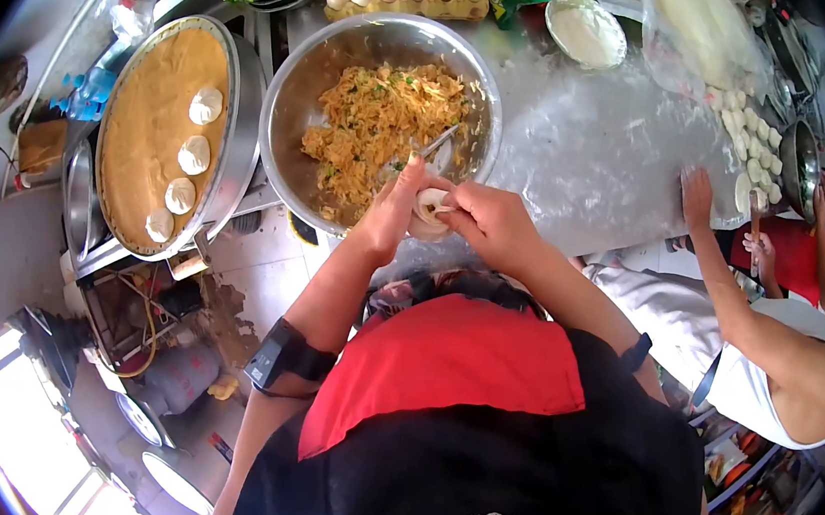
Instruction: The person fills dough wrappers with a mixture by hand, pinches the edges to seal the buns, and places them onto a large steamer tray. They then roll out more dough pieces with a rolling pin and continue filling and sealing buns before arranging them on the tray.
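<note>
Dough bun (pixel 424 226) sits by the near edge of the steel bowl (pixel 286 134), snug between the half-curled left hand (pixel 392 210), holding its side, and the right hand (pixel 492 224), fingertips pinched pretty much closed on its rim.

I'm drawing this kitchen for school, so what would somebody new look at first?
Probably the big metal bowl of orange, shredded food in front of the person. At its near edge, the left hand and right hand hold a little piece of dough. Over on the left, four white buns sit in a row in a round pan.
</note>
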`<action>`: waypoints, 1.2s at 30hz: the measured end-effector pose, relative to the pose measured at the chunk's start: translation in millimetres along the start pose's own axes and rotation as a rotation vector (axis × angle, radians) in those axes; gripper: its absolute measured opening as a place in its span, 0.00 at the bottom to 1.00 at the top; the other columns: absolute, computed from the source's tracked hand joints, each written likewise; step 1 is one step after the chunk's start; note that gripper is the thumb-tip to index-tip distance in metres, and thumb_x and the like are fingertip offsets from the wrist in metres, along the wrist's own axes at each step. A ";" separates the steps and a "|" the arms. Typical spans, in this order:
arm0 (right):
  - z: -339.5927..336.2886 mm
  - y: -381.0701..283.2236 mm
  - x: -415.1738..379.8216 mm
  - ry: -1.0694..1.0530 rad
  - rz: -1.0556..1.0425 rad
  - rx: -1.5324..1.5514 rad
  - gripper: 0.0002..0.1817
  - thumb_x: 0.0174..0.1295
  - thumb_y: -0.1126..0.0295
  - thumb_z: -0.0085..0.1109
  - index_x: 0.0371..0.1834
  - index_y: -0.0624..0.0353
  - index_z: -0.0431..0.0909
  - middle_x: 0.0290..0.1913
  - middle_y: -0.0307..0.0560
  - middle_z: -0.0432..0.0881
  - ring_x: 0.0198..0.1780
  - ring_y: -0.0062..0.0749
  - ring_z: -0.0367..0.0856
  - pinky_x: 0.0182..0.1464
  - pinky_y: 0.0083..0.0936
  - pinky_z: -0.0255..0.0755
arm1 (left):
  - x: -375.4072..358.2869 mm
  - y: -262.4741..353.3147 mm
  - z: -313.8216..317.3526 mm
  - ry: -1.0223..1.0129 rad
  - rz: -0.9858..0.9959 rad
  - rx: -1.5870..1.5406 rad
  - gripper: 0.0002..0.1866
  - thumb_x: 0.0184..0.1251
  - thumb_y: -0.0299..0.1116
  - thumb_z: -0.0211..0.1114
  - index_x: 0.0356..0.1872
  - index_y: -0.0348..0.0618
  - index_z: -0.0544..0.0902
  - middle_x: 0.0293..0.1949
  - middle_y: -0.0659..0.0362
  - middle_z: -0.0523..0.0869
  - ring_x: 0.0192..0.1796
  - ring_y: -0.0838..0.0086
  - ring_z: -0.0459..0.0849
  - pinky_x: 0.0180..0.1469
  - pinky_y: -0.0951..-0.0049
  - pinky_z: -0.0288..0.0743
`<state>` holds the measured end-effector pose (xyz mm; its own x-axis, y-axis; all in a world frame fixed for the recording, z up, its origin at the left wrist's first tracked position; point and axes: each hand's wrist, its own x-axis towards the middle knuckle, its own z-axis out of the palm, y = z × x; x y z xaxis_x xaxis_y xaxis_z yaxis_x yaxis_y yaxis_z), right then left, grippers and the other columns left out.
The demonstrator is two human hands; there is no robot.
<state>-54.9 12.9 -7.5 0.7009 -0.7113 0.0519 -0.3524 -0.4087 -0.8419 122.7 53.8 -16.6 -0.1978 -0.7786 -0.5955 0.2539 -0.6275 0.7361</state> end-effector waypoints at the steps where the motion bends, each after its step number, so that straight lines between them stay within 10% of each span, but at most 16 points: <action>1: 0.7 -0.2 2.9 0.035 -0.060 -0.017 0.10 0.59 0.67 0.59 0.39 0.60 0.76 0.33 0.50 0.81 0.32 0.38 0.81 0.34 0.28 0.72 | 2.0 1.1 -3.6 -0.032 0.010 0.091 0.39 0.71 0.63 0.30 0.53 0.35 0.76 0.48 0.53 0.81 0.50 0.70 0.80 0.55 0.69 0.72; 9: -4.0 -16.1 4.4 0.065 0.179 0.428 0.08 0.59 0.67 0.59 0.35 0.61 0.77 0.30 0.48 0.80 0.29 0.35 0.80 0.31 0.27 0.71 | -2.1 10.6 -8.6 -0.110 -0.026 -0.074 0.47 0.66 0.71 0.27 0.54 0.35 0.76 0.49 0.53 0.80 0.52 0.69 0.78 0.57 0.68 0.70; 12: -2.4 -5.3 6.3 -0.048 -0.095 0.154 0.11 0.60 0.68 0.60 0.41 0.62 0.76 0.31 0.47 0.81 0.29 0.26 0.80 0.31 0.24 0.71 | 3.5 2.8 -14.4 -0.108 -0.061 0.002 0.48 0.63 0.74 0.27 0.53 0.35 0.76 0.47 0.53 0.80 0.49 0.68 0.80 0.54 0.69 0.72; 18: -1.2 -14.8 7.8 -0.045 0.311 0.805 0.11 0.60 0.70 0.61 0.41 0.64 0.74 0.28 0.42 0.81 0.29 0.19 0.79 0.31 0.20 0.71 | -9.3 11.1 -5.5 -0.150 -0.028 -0.398 0.49 0.60 0.76 0.30 0.53 0.36 0.74 0.44 0.52 0.81 0.45 0.65 0.82 0.46 0.64 0.78; 22: -11.9 -17.9 9.4 -0.099 0.012 0.414 0.08 0.62 0.70 0.60 0.36 0.63 0.73 0.28 0.41 0.81 0.29 0.20 0.79 0.30 0.17 0.72 | -7.3 17.0 -8.5 -0.238 -0.109 -0.196 0.48 0.60 0.76 0.31 0.55 0.36 0.71 0.44 0.52 0.81 0.40 0.64 0.83 0.40 0.64 0.80; 26: -12.1 -15.3 11.3 -0.098 0.363 0.769 0.08 0.62 0.69 0.61 0.36 0.62 0.74 0.29 0.42 0.81 0.29 0.21 0.80 0.30 0.16 0.73 | -11.6 19.6 12.6 -0.059 0.060 -0.557 0.45 0.62 0.73 0.36 0.54 0.37 0.73 0.44 0.52 0.81 0.41 0.66 0.83 0.41 0.65 0.79; 36: -21.1 -12.8 10.0 -0.122 0.094 0.458 0.09 0.55 0.72 0.65 0.35 0.64 0.78 0.25 0.45 0.81 0.28 0.19 0.79 0.30 0.21 0.71 | -8.4 17.4 5.1 -0.222 -0.136 -0.387 0.37 0.66 0.67 0.39 0.49 0.41 0.76 0.40 0.56 0.82 0.39 0.67 0.82 0.38 0.66 0.78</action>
<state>-56.4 -1.0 15.1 0.7564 -0.6497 -0.0760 -0.1279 -0.0329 -0.9912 123.9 49.3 2.8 -0.4411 -0.6986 -0.5635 0.5382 -0.7083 0.4568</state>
